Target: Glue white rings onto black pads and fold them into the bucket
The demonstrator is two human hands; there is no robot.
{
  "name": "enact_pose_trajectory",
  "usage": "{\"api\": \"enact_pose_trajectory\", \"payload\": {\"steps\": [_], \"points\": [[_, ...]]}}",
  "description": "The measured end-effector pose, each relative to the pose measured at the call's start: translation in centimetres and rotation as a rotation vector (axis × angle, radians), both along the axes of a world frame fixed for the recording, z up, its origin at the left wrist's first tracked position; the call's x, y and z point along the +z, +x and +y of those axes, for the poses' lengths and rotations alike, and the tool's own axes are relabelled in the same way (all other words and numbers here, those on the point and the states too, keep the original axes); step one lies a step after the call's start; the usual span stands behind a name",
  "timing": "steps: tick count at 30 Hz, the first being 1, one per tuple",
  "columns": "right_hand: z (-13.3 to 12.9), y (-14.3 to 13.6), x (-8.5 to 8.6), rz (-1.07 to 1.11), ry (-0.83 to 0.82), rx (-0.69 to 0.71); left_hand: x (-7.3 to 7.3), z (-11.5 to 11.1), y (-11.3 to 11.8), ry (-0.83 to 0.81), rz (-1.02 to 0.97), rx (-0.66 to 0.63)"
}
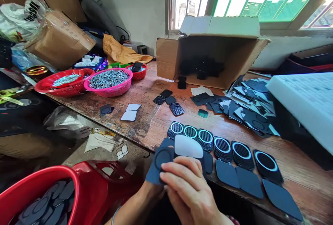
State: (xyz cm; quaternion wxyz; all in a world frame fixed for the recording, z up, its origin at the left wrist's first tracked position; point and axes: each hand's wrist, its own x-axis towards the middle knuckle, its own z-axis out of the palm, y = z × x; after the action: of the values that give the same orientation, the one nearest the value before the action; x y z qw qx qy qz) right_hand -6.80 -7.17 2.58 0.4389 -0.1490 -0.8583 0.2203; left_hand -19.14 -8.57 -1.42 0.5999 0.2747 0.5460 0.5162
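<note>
Both hands are together at the lower middle, over the table's front edge. My left hand (154, 189) is mostly hidden behind a dark sheet with a ring outline (161, 162), which it holds from below. My right hand (189, 187) lies over the sheet's right side, its fingers together and pressed on it. Just beyond the fingers a pale, glossy rounded panel (187, 146) shows; its lower part is hidden. A row of black folding pieces with white rings (222, 148) lies along the table edge, several with their flat dark flaps (249, 182) folded out toward me.
An open cardboard box (168, 58) stands at the back. Right of it are a heap of dark and white sheets (253, 103) and a white foam block (304, 96). Baskets of metal parts (109, 83) sit back left. A red tub (75, 187) of dark pieces is lower left.
</note>
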Motion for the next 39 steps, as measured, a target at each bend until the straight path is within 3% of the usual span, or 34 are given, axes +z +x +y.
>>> {"api": "enact_pose_trajectory", "payload": {"steps": [4, 9, 14, 19, 23, 26, 30, 32, 35, 39], "points": [[0.9, 1.6, -0.5, -0.212, 0.112, -0.068, 0.5, 0.1, -0.7, 0.117, -0.080, 0.090], [3.3, 4.5, -0.9, -0.200, 0.055, -0.353, 1.4, -0.4, -0.5, 0.184, -0.120, 0.096], [4.1, 5.0, -1.2, -0.192, -0.095, -0.308, 1.1, -0.8, -0.1, 0.169, -0.053, 0.021], [3.6, 5.1, -0.9, -0.196, -0.247, -0.273, 0.6, -0.7, 0.5, 0.189, 0.033, 0.022], [3.2, 5.3, -1.5, -0.132, -0.012, -0.362, 1.3, -0.3, 1.7, 0.130, 0.025, 0.171], [2.7, 5.7, -2.6, -0.055, 0.258, -0.437, 2.5, 0.0, 2.5, 0.003, -0.254, 0.244], [1.6, 7.2, -3.7, -0.066, 0.410, -0.340, 3.7, 0.7, 2.8, -0.270, -0.534, 0.266], [0.9, 8.2, -3.7, -0.055, 0.363, -0.305, 3.8, 1.2, 2.5, -0.308, -0.530, 0.342], [0.0, 10.1, -3.0, -0.001, 0.226, -0.341, 3.6, 2.0, 1.9, -0.214, -0.466, 0.476], [-0.4, 12.8, -2.0, 0.197, -0.055, -0.586, 3.1, 1.9, 1.9, -0.001, -0.237, 0.540]]}}
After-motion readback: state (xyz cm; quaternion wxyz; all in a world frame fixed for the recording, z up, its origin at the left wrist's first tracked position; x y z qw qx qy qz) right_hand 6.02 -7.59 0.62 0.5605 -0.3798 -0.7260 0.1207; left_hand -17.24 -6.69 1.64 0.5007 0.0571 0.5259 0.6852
